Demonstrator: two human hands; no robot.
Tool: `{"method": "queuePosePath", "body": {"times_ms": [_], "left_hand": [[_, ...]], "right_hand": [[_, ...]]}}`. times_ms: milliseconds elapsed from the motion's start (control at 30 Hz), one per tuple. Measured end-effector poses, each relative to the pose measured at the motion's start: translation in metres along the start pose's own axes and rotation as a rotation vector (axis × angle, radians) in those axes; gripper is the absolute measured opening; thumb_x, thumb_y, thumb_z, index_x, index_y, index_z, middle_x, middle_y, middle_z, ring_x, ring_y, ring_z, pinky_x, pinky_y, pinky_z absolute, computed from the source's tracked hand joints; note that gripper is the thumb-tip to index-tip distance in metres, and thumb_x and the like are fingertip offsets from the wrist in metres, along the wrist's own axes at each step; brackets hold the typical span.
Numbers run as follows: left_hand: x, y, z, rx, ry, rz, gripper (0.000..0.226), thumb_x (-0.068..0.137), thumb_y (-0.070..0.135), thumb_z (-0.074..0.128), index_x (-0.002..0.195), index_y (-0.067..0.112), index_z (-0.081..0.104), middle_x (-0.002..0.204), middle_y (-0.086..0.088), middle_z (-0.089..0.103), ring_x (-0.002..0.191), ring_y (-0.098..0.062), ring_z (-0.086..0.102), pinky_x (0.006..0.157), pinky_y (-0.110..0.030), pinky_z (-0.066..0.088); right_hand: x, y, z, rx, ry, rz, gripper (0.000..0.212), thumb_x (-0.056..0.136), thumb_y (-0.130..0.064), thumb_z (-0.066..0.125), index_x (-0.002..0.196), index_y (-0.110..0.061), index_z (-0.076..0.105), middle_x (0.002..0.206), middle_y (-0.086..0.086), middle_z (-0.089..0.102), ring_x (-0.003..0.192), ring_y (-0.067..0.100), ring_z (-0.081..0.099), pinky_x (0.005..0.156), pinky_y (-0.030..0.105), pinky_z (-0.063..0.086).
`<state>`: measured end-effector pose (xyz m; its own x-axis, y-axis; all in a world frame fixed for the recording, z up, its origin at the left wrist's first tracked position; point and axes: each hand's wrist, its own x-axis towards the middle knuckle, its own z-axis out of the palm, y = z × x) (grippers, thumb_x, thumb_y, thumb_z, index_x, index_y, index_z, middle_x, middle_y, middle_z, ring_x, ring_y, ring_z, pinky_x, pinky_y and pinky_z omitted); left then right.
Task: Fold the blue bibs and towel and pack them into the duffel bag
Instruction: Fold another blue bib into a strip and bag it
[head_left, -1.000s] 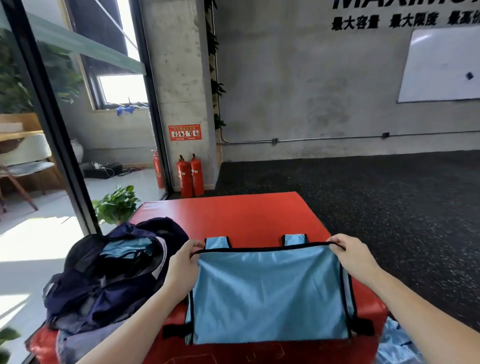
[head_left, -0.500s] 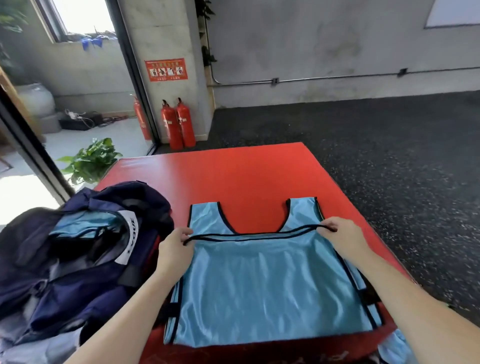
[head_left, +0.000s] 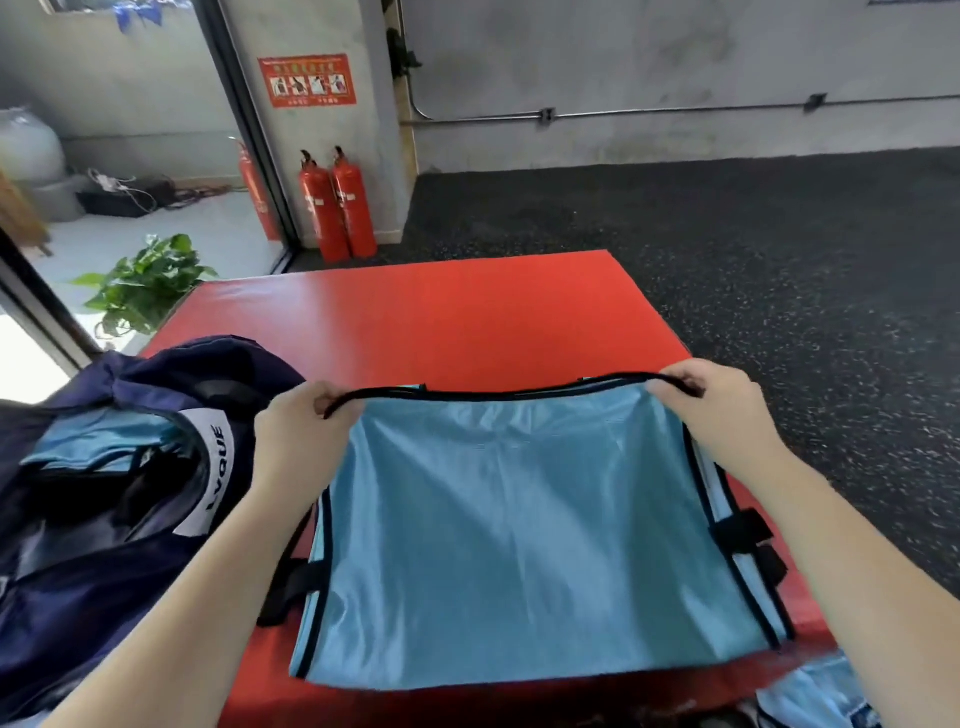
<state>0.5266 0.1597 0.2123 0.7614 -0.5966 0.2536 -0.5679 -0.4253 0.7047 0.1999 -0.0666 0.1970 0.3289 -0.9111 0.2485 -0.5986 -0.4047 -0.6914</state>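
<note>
The blue bib (head_left: 524, 525) is spread on the red worktop (head_left: 441, 317) between both hands. Its black-trimmed top edge is pinched by the left hand (head_left: 301, 431) and right hand (head_left: 722, 410). The duffel bag (head_left: 104, 499) is positioned left of the left hand.

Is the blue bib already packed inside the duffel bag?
No, the blue bib lies on the red mat beside the duffel bag, both hands pinching its far edge.

The blue bib (head_left: 524, 525) hides its own shoulder straps behind its raised edge; the duffel bag (head_left: 104, 493) runs off the left edge, its contents unclear; more blue cloth (head_left: 821, 696) is cut off bottom right
</note>
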Motion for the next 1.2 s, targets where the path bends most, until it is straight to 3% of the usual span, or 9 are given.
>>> {"method": "queuePosePath", "body": {"times_ms": [100,233,367,533,700,867,1000,1100,1200], "left_hand": [[0.009,-0.018,0.023,0.038,-0.068,-0.071,0.008,0.092,0.026,0.068,0.093,0.02,0.073,0.079,0.012,0.067,0.076,-0.007,0.059,0.061,-0.015,0.036],[0.013,-0.041,0.038,0.127,-0.202,-0.163,0.014,0.088,0.028,0.072,0.098,0.018,0.074,0.084,0.007,0.069,0.089,-0.017,0.063,0.075,-0.025,0.04],[0.013,-0.043,0.033,0.162,-0.25,-0.183,0.015,0.086,0.034,0.073,0.09,0.02,0.069,0.082,0.006,0.069,0.074,-0.007,0.057,0.058,-0.02,0.037],[0.01,-0.048,0.023,0.231,-0.19,-0.165,0.024,0.086,0.028,0.069,0.077,0.006,0.066,0.066,-0.002,0.064,0.066,-0.018,0.055,0.06,-0.033,0.04],[0.015,-0.026,0.021,-0.053,-0.023,-0.154,0.011,0.093,0.031,0.067,0.095,0.021,0.07,0.084,0.005,0.07,0.077,-0.007,0.058,0.062,-0.018,0.038],[0.018,-0.034,0.04,0.031,-0.182,-0.24,0.032,0.09,0.035,0.069,0.115,0.014,0.069,0.103,0.001,0.071,0.095,-0.017,0.058,0.078,-0.029,0.041],[0.018,-0.037,0.043,0.135,-0.209,-0.232,0.019,0.089,0.032,0.065,0.092,0.014,0.067,0.075,0.003,0.066,0.073,-0.016,0.057,0.059,-0.03,0.04],[0.019,-0.04,0.042,0.234,-0.22,-0.247,0.027,0.085,0.032,0.061,0.069,0.011,0.053,0.06,0.0,0.054,0.056,-0.018,0.047,0.048,-0.029,0.033],[0.018,-0.043,0.042,0.249,-0.191,-0.234,0.027,0.086,0.025,0.058,0.066,0.011,0.047,0.058,-0.002,0.051,0.055,-0.02,0.043,0.048,-0.029,0.031]], "right_hand": [[0.003,0.015,0.021,-0.06,-0.104,0.103,0.009,0.089,-0.028,0.074,0.098,-0.025,0.071,0.094,-0.006,0.07,0.092,0.014,0.063,0.079,0.026,0.041],[0.002,0.023,0.03,-0.166,-0.254,0.188,0.012,0.088,-0.024,0.073,0.1,-0.024,0.07,0.094,-0.004,0.067,0.09,0.014,0.059,0.076,0.024,0.039],[0.005,0.02,0.022,-0.283,-0.289,0.228,0.006,0.083,-0.025,0.071,0.081,-0.029,0.067,0.084,-0.006,0.069,0.086,0.02,0.065,0.076,0.034,0.052],[0.004,0.017,0.011,-0.239,-0.203,0.253,0.007,0.084,-0.022,0.069,0.083,-0.016,0.072,0.081,0.002,0.071,0.087,0.027,0.064,0.078,0.038,0.052],[0.01,-0.002,0.005,0.0,0.066,0.18,0.007,0.092,-0.019,0.066,0.091,-0.026,0.066,0.081,-0.013,0.062,0.087,0.015,0.057,0.08,0.027,0.037],[0.011,0.014,0.033,-0.117,-0.061,0.25,0.01,0.09,-0.028,0.07,0.092,-0.021,0.064,0.084,-0.003,0.064,0.082,0.018,0.057,0.075,0.027,0.039],[0.01,0.025,0.039,-0.179,-0.088,0.314,0.013,0.085,-0.028,0.068,0.085,-0.014,0.067,0.071,0.005,0.068,0.067,0.021,0.061,0.065,0.039,0.049],[0.008,0.024,0.041,-0.237,-0.097,0.309,0.018,0.085,-0.036,0.067,0.078,-0.021,0.061,0.069,0.003,0.065,0.071,0.026,0.063,0.06,0.036,0.048],[0.007,0.025,0.046,-0.273,-0.095,0.303,0.02,0.088,-0.038,0.065,0.075,-0.024,0.058,0.068,0.002,0.064,0.067,0.025,0.062,0.057,0.032,0.045]]}}
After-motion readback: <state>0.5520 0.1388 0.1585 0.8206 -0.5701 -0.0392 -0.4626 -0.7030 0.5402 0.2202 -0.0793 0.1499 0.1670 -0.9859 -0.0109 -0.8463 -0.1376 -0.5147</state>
